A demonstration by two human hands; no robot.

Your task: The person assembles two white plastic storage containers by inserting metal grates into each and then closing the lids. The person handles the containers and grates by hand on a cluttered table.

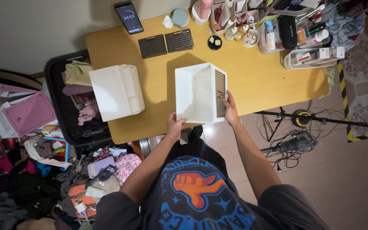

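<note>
An open white plastic box point(200, 93) with a slatted dark side panel sits at the near edge of the yellow wooden table point(260, 81). The left hand point(175, 126) grips its near corner; the right hand point(230, 110) (fingers curled) clasps its slatted side.

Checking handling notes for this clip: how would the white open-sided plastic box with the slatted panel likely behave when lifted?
The white plastic box probably stays stiff: its walls look straight. Likely light for its size, being hollow. The left hand and right hand grip opposite sides; its smooth walls may be a little slippery.
</note>
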